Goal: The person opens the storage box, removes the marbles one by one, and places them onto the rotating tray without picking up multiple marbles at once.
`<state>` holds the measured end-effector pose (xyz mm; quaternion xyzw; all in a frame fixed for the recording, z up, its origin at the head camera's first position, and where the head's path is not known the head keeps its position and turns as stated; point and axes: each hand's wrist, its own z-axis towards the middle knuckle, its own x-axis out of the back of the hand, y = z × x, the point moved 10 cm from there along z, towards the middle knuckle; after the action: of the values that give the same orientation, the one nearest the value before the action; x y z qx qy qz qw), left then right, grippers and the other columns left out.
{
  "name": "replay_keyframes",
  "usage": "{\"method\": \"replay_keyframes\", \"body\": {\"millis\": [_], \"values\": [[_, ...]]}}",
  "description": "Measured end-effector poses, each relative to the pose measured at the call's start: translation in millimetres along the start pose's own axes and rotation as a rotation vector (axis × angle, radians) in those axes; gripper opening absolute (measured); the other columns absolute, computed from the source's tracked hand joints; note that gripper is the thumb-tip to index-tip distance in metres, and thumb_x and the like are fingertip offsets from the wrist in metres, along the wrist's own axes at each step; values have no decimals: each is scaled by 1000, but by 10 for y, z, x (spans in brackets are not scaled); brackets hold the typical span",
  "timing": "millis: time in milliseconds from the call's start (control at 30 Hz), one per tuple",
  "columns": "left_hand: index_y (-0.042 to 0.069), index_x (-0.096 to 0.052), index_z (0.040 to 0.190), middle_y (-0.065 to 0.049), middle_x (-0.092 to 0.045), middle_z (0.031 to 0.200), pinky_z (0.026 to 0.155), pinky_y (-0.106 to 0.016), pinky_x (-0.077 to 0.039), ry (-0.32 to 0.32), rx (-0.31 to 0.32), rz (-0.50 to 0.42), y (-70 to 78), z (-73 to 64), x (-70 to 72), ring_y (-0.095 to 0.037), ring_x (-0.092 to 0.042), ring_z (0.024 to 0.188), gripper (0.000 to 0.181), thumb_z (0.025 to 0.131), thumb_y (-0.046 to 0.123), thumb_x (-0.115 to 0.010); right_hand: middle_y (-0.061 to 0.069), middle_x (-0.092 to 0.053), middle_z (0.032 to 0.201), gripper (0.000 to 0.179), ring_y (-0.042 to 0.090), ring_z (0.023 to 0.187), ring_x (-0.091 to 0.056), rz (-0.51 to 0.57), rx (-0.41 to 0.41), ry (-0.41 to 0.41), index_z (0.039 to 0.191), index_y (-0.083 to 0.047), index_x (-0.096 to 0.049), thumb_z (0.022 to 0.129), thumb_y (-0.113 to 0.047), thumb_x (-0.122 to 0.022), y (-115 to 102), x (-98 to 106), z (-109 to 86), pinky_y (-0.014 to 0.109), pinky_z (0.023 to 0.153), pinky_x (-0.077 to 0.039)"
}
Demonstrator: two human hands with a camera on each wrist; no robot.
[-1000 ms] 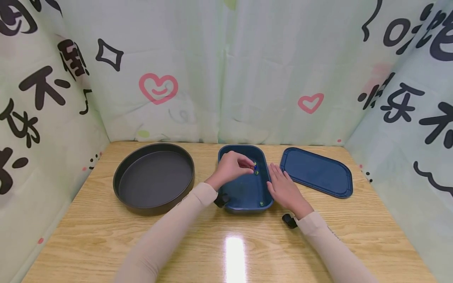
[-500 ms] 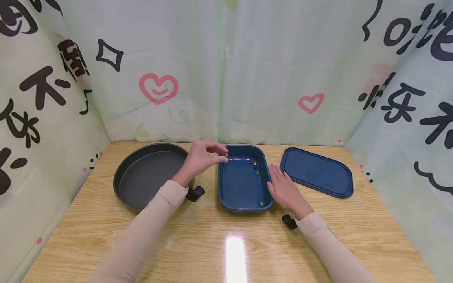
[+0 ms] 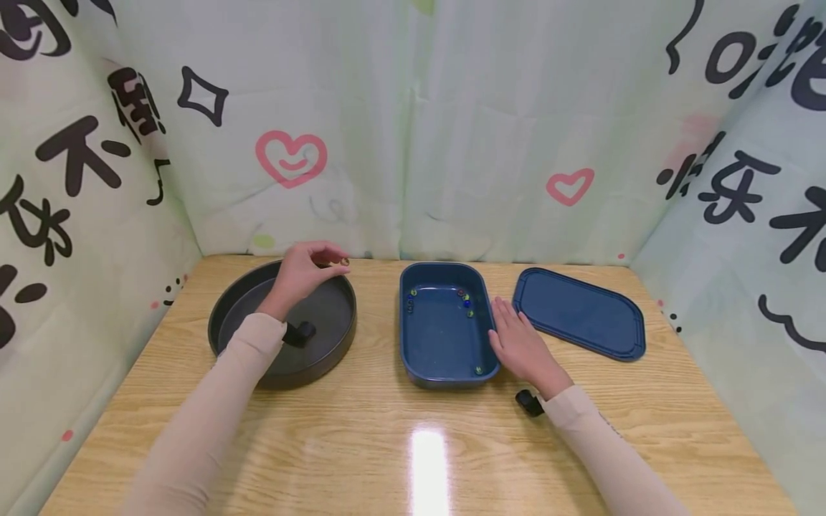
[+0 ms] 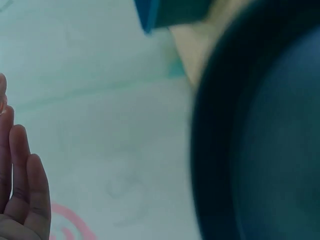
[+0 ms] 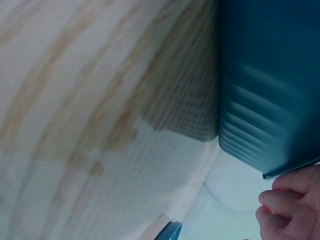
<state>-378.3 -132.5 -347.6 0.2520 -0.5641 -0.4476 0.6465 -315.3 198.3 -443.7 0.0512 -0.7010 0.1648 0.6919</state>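
Observation:
Between thumb and fingertips, my left hand (image 3: 303, 276) pinches a small amber-brown marble (image 3: 345, 262). The hand is over the round dark pan (image 3: 345, 344), with the marble above its far right rim. In the left wrist view the fingers (image 4: 37, 190) show at the left edge and the marble is mostly hidden. My right hand (image 3: 519, 344) lies with straight fingers against the right side of the blue rectangular container (image 3: 445, 347). Several small marbles sit inside that container, such as a green one (image 3: 479, 370) near its front right corner and a blue one (image 3: 467, 304) farther back.
A blue lid (image 3: 581, 315) lies flat on the wooden table (image 3: 361, 444), to the right of the container. A printed curtain (image 3: 477, 143) hangs behind the table and along both sides. Bare tabletop shows between the pan and the container.
My left hand has moved left from inside the blue container to over the dark pan, carrying the marble. My right hand has stayed at the container's side.

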Motion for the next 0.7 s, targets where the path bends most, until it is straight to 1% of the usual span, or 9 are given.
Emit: {"method": "replay_keyframes", "body": {"millis": [200, 333, 467, 533, 633, 700], "values": [[5, -70, 103, -16, -70, 102, 75, -18, -51, -3, 57, -9, -391, 18, 93, 5, -61, 78, 24, 82, 16, -73, 23, -20, 154, 57, 38, 143, -20, -5, -9, -1, 146, 7, -20, 100, -23, -36, -2, 7, 0, 55, 113, -21], [3, -70, 104, -18, -70, 104, 71, -14, -50, 8, 87, -8, -596, 22, 136, 8, -59, 75, 25, 82, 13, -72, 23, -19, 154, 58, 38, 143, -19, 0, -12, -8, 146, 7, -19, 100, -24, -35, 3, -1, 5, 55, 113, -20], [1, -70, 103, -19, -70, 102, 69, -13, -49, 19, 96, 31, -719, 16, 171, 8, -58, 72, 24, 82, 12, -72, 23, -18, 154, 58, 38, 143, -18, 5, -15, -18, 147, 6, -18, 101, -24, -35, 14, -22, 12, 55, 114, -20], [0, -70, 103, -19, -70, 101, 69, -14, -48, 19, 102, 68, -767, 8, 186, 6, -57, 72, 25, 82, 13, -72, 23, -18, 155, 58, 37, 144, -17, 8, -16, -19, 147, 6, -17, 101, -25, -34, 21, -31, 14, 55, 114, -19], [-1, -69, 104, -19, -70, 100, 70, -16, -48, 12, 115, 113, -838, -9, 201, 1, -59, 74, 25, 82, 12, -72, 23, -18, 154, 58, 37, 144, -17, 12, -14, -16, 147, 6, -17, 100, -24, -35, 26, -33, 17, 55, 114, -19], [-1, -69, 104, -19, -70, 99, 71, -21, -49, 4, 123, 145, -891, -19, 207, -6, -61, 77, 25, 83, 12, -71, 23, -18, 155, 58, 37, 144, -17, 14, -16, -18, 147, 6, -17, 101, -25, -34, 31, -36, 18, 55, 114, -19]]}}
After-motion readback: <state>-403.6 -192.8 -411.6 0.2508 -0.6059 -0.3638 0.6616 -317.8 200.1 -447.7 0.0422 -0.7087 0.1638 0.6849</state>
